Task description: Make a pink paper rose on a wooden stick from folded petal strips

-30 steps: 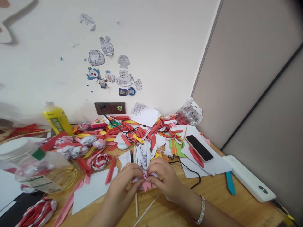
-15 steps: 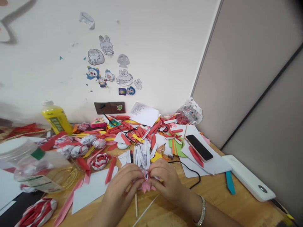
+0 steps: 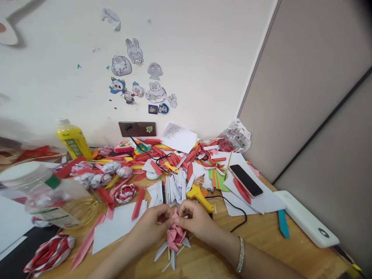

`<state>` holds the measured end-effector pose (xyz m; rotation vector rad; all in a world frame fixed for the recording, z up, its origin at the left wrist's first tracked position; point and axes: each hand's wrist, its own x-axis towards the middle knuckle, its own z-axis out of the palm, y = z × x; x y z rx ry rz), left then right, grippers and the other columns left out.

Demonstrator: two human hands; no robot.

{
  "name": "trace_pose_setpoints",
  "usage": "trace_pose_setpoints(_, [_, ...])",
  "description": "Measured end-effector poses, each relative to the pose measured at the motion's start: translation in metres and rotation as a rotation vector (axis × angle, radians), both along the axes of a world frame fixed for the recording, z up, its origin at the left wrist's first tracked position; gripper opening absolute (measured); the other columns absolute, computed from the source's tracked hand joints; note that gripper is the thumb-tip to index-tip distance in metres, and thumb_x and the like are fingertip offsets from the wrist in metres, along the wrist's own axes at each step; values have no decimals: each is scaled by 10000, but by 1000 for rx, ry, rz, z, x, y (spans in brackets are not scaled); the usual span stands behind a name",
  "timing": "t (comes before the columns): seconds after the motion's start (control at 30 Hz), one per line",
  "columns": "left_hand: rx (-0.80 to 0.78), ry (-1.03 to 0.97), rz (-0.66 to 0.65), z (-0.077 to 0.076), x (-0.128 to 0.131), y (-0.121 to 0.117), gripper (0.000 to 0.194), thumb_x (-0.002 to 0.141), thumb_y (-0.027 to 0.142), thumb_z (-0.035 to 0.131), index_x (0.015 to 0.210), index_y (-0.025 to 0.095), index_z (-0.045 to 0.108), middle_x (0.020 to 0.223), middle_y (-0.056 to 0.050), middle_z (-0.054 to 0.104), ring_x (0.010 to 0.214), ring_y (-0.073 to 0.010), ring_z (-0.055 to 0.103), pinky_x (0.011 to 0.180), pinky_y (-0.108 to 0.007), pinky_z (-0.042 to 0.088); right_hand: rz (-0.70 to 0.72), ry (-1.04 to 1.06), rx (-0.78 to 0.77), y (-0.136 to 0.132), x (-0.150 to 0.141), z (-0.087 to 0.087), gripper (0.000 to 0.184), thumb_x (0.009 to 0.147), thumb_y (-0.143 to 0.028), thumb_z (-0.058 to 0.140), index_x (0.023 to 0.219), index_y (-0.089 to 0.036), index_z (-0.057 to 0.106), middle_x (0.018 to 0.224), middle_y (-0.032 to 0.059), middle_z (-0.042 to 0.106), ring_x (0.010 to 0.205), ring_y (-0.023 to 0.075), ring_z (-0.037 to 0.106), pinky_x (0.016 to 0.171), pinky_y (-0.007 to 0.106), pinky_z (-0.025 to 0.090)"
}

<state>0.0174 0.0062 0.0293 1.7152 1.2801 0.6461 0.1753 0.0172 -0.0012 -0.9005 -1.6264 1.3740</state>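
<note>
Between my two hands is a pink folded-paper flower (image 3: 176,237) with pointed petals. White paper points stick out from its lower side toward me. My left hand (image 3: 154,221) pinches the flower's top edge with thumb and fingers. From the other side my right hand (image 3: 196,219) grips the same edge, its thumb near the left one. A silvery bracelet (image 3: 240,255) circles the right wrist. Just beyond the right hand lies a yellow glue gun (image 3: 200,197), partly hidden. White folded paper strips (image 3: 176,186) lie in front of my fingers.
A clear plastic jar (image 3: 58,201) and a yellow drink bottle (image 3: 74,141) stand left. Red folded strips (image 3: 174,157) are heaped along the wall. At right are a phone (image 3: 245,181) and a long white device (image 3: 305,217). A black cable (image 3: 242,217) curves across the wooden table.
The flower has been turned, so its pink petals now face me and white points show below. Both hands have shifted slightly and still pinch it. More of the glue gun is visible.
</note>
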Motion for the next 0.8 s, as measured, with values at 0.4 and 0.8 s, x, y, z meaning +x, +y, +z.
trace_pose_setpoints(0.4, [21,60,-10,6,2,-4,102,701,240,473,658,181,544,645,8,597,639,-167,541,590,-265,391,93,-114,-18,6,13,4,119,642,-71,593,690,-159,529,698,-24,571,659,123,564,590,220,436])
trace_pose_setpoints(0.8, [88,119,11,8,3,-7,153,663,205,490,512,194,471,540,36,516,569,-139,462,530,-240,317,-57,-382,274,-6,8,22,139,621,-32,595,602,-165,558,665,-21,588,662,125,541,586,210,400])
